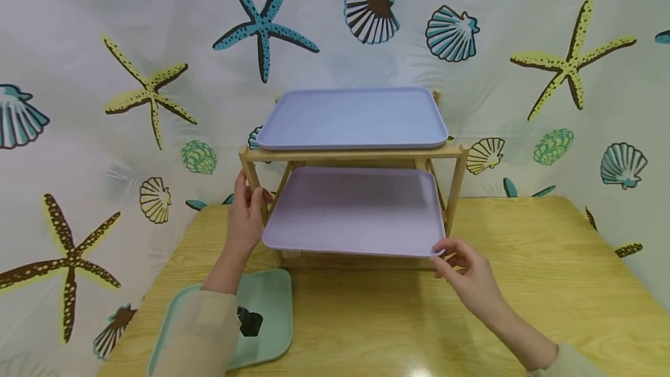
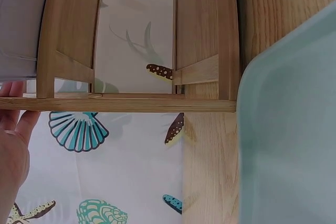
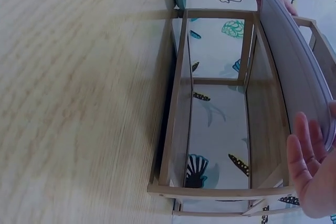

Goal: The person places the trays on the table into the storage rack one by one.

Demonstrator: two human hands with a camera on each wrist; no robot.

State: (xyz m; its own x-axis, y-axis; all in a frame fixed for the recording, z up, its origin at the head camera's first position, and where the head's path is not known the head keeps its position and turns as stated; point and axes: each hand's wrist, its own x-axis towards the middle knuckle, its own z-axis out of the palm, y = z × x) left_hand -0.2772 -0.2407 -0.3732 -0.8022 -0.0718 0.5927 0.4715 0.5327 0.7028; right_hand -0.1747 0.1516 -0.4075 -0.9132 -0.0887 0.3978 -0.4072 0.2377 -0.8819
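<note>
A two-tier wooden rack (image 1: 356, 155) stands on the table with a pale blue tray (image 1: 353, 118) on its upper tier. On the level below, a lilac tray (image 1: 356, 211) juts forward past the front posts. My right hand (image 1: 466, 272) pinches its front right corner between thumb and index finger; the other fingers stay loosely bent, as the right wrist view also shows. At the rack's left front post, my left hand (image 1: 246, 217) grips the wood, with fingertips reaching inside beside the lilac tray's edge. The post partly hides those fingers in the left wrist view.
A mint green tray (image 1: 272, 313) lies on the wooden table (image 1: 523, 284) at the front left, partly under my left sleeve. A small black object (image 1: 251, 323) sits in it. Behind the rack hangs a curtain (image 1: 335, 63) printed with starfish and shells.
</note>
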